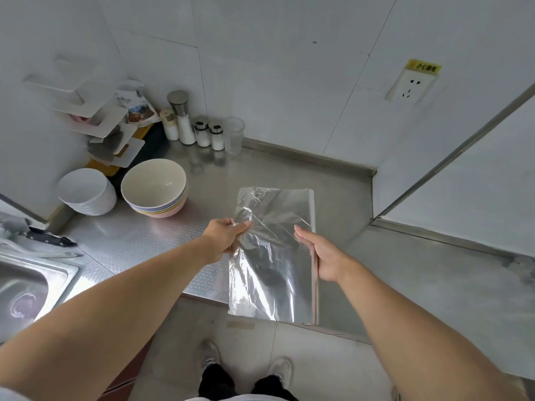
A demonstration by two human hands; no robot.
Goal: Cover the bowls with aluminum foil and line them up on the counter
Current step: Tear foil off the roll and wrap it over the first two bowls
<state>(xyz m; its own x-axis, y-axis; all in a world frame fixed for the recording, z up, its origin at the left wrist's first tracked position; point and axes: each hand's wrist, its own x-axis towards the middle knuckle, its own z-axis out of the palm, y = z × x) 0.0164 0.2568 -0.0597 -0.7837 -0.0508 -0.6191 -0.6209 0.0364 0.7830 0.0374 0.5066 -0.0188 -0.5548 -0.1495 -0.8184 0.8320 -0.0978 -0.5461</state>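
Head view: a sheet of aluminum foil (pixel 272 256) is held above the front edge of the steel counter (pixel 289 175), partly overhanging it. Its left edge is pinched by the left hand (pixel 224 237), thumb on top. The right edge is met by the right hand (pixel 320 257), fingers straight and flat along it, nothing clasped. Two stacks of uncovered bowls are seen at the left: pastel bowls (pixel 155 188) and white bowls (pixel 86 191). Shakers (pixel 202 131) are lined by the wall. A yellow label (pixel 424 67) with Chinese characters, too small to read surely, is fixed above a socket (pixel 409 86).
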